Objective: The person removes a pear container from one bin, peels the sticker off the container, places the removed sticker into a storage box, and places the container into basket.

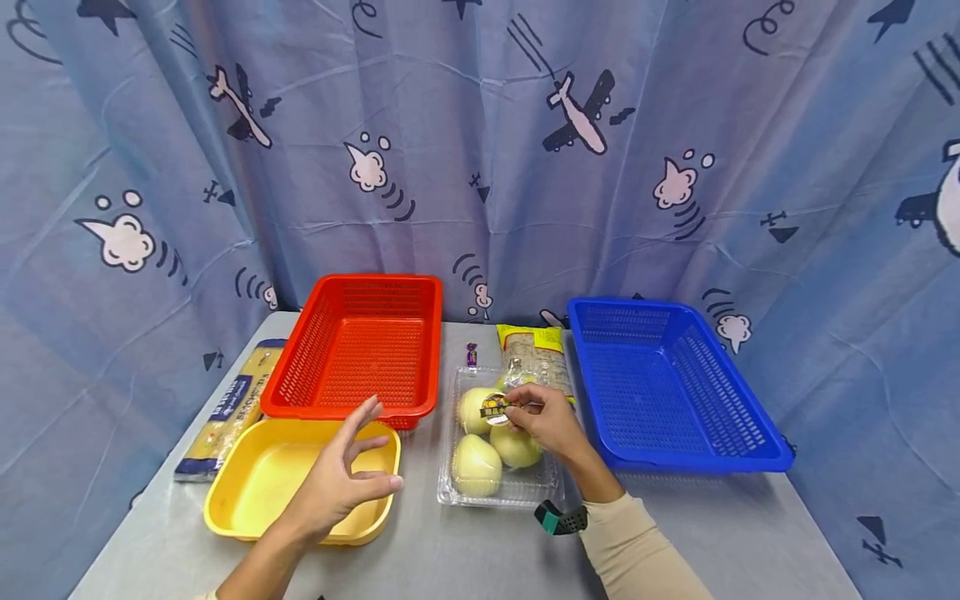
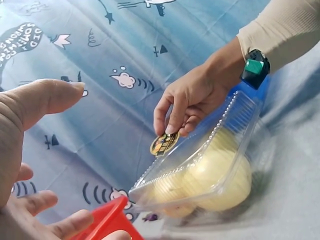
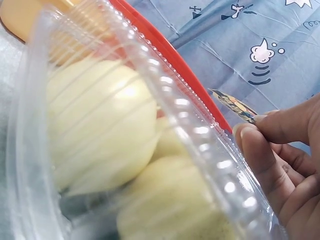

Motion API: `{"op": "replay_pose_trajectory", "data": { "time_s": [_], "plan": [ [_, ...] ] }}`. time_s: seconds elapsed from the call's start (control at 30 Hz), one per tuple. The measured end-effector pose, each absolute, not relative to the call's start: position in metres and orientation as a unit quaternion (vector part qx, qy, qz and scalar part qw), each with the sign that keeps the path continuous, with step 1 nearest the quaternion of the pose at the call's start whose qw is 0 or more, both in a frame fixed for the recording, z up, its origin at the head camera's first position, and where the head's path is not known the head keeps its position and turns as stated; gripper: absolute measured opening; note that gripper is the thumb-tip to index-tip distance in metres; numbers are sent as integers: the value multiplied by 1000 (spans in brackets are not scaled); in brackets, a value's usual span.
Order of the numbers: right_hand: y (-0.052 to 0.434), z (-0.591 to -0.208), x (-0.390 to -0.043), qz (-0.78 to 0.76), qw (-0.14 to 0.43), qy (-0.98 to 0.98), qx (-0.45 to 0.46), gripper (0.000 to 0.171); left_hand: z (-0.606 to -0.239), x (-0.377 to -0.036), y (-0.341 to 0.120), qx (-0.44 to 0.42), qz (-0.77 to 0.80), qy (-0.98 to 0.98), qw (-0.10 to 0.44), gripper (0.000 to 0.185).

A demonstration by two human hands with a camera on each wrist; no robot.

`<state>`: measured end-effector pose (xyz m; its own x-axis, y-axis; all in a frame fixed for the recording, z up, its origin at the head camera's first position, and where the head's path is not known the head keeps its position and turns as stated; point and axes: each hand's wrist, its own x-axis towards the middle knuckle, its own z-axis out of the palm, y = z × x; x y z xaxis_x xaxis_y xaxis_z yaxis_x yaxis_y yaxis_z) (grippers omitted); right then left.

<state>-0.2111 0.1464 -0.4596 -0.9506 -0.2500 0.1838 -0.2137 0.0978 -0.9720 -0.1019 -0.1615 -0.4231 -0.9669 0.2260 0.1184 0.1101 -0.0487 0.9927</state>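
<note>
Left of the clear box [image 1: 498, 492] of pale round fruit, the left hand [image 1: 341, 483] hovers over a yellow tray [image 1: 247, 487], fingers loose and holding nothing, while the right hand [image 1: 547, 421] pinches the round sticker [image 1: 495, 408] on the box's lid.

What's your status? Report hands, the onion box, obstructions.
Right hand pinches round sticker at clear onion box lid. Left hand open, hovering above yellow tray. Nothing blocking the box.
</note>
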Motion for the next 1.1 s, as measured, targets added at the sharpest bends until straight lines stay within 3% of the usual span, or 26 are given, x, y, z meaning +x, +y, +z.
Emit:
{"op": "replay_pose_trajectory", "data": {
  "time_s": [0.53,1.1],
  "plan": [
    [142,-433,-197,-650,29,743,-157,16,-425,-95,-178,158,678,718,-3,100],
    [142,-434,-197,-651,27,742,-158,16,-431,-91,-199,165,632,755,-53,98]
  ]
}}
